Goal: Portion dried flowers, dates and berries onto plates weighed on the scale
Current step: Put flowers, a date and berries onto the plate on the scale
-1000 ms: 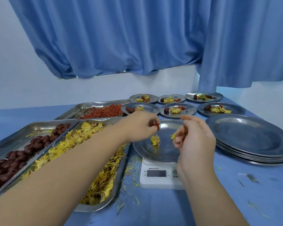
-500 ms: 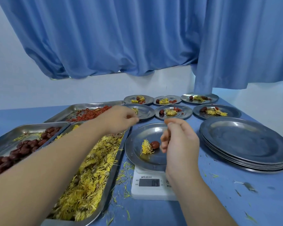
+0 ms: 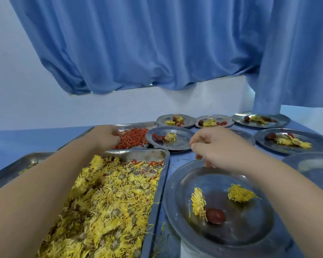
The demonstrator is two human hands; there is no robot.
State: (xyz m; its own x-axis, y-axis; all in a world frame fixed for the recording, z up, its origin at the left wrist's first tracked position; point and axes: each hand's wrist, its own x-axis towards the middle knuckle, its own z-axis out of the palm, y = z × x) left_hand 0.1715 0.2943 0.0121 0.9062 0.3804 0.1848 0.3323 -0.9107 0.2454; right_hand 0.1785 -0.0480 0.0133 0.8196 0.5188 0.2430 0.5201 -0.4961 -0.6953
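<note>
A steel plate (image 3: 172, 192) sits on the white scale (image 3: 187, 249) at the lower right. It holds two yellow dried flowers (image 3: 198, 203) and one red date (image 3: 215, 215). My right hand (image 3: 219, 148) hovers over the plate's far rim, fingers loosely curled and holding nothing. My left hand (image 3: 105, 135) reaches across the flower tray (image 3: 110, 202) into the tray of red berries (image 3: 135, 139), where its fingers curl into the pile. My left forearm hides most of the date tray (image 3: 33, 157).
Several filled small plates (image 3: 175, 138) stand in rows at the back of the blue table. A stack of bare plates (image 3: 314, 164) lies at the right edge. Loose berries and petals lie in the flower tray's far end. A blue curtain hangs behind.
My left hand went from the scale plate to the berry tray. A date and a second flower now lie on the plate. My right hand, which held a flower, holds nothing.
</note>
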